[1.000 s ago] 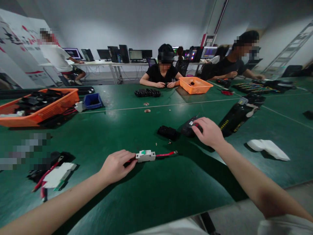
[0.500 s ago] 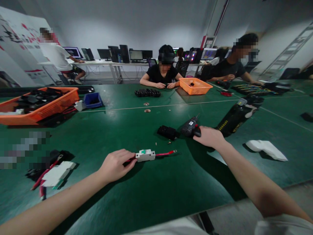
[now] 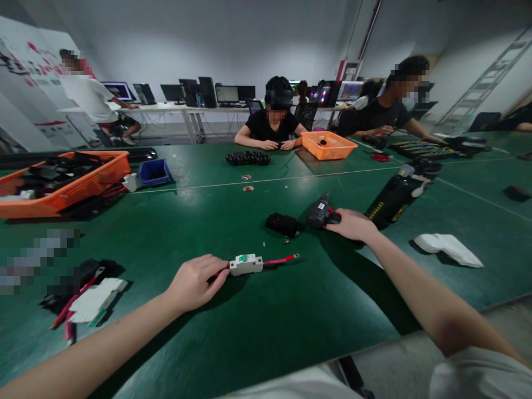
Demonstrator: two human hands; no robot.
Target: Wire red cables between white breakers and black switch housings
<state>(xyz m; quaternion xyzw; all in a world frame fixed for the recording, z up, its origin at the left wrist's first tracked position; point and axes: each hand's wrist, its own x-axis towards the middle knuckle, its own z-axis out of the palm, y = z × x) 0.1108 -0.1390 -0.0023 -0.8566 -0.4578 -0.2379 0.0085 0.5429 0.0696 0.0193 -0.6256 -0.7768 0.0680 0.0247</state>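
Observation:
A white circuit breaker with a green switch lies in front of me, a red cable with a ring lug sticking out of its right end. My left hand is closed on the cable at its left end, fingers against the housing. My right hand is wrapped round the handle of a dark power screwdriver, which rests on the table with its bit pointing away. Left of the screwdriver sits a black block-like part, with a small brass-coloured piece just below it.
Another breaker with red cables lies at left. Behind it stand an orange basket of black parts and a blue bin. A black cylinder and a white object are at right. Co-workers sit across the green table.
The whole view has shifted slightly. Both hands keep their holds, on the breaker's cable and on the power screwdriver, with no clear movement of either.

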